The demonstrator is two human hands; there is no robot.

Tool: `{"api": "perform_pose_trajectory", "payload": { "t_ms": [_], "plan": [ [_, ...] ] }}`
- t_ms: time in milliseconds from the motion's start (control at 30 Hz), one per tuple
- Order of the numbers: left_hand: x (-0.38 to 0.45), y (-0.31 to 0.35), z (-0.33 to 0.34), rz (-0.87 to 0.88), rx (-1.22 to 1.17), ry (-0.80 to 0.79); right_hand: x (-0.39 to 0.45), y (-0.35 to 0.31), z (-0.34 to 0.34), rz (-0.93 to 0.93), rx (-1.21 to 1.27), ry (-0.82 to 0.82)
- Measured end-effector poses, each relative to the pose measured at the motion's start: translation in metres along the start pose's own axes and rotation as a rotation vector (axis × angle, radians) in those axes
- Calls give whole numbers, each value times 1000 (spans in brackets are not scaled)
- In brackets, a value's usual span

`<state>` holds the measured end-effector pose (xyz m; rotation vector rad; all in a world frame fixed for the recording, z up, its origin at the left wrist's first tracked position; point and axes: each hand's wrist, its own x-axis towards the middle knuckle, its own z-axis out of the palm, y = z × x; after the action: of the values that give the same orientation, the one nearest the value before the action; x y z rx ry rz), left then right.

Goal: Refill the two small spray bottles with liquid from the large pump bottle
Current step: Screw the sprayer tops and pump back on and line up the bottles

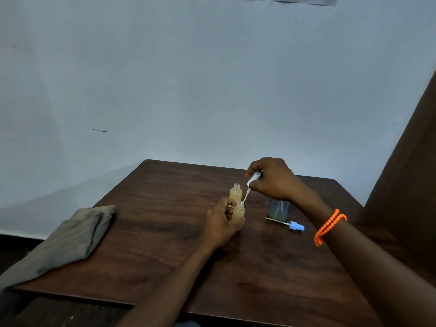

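Note:
Two small clear bottles of yellowish liquid stand near the middle of the dark wooden table (165, 256). My left hand (221, 223) grips the nearer small bottle (238, 212), which is uncapped. The farther small bottle (236, 192) stands free behind it, also uncapped. My right hand (274, 179) holds a white spray cap (254, 178) above the nearer bottle, and its thin tube (245, 197) reaches down into that bottle's neck. The large bottle (279, 210) stands under my right wrist, mostly hidden and without its pump. A blue spray cap (296, 225) with its tube lies on the table beside it.
A folded greyish cloth (70, 239) lies over the table's left edge. A pale wall rises behind the table. A brown curtain or panel (405, 185) stands at the right. An orange bead bracelet (329, 226) circles my right wrist.

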<state>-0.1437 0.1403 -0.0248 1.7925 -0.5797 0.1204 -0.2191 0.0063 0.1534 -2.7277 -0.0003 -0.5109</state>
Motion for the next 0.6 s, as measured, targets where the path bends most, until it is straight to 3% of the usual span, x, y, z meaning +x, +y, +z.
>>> {"api": "perform_pose_trajectory", "payload": {
  "t_ms": [167, 467, 600],
  "plan": [
    [0, 1, 1, 1, 0, 4, 7, -4, -8, -43, -32, -18],
    [-2, 3, -3, 12, 5, -15, 15, 1, 22, -97, -150, -303],
    [-3, 0, -3, 25, -11, -11, 18, 6, 36, -51, -177, -318]
  ]
}}
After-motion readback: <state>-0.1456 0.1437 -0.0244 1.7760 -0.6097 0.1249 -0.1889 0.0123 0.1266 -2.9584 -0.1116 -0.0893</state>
